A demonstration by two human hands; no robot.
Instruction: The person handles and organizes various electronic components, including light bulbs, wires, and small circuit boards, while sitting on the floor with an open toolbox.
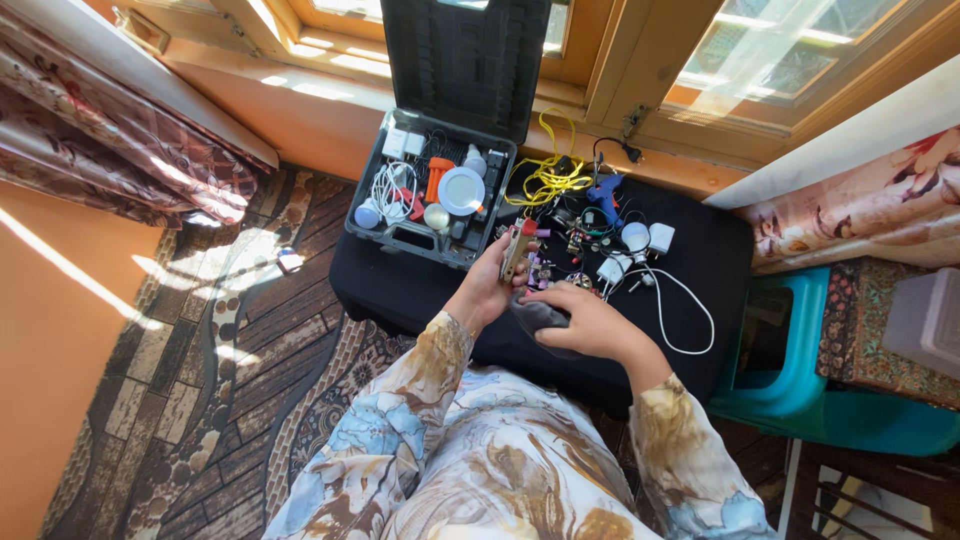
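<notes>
My left hand [492, 283] grips a small brownish circuit board [518, 250] with red parts on it, held upright over a low table draped in black cloth [700, 260]. My right hand [590, 325] rests on a dark grey rounded object [535, 315] on the cloth, just right of the left hand. Just beyond both hands lies a clutter of small electronic parts and wires [580, 240].
An open black tool case [430, 190] holds a white round lamp, cables and an orange tool. On the cloth lie yellow wire [550, 175], a blue glue gun [604, 190], white chargers and a white cable [680, 310]. A teal stool [790, 350] stands at the right.
</notes>
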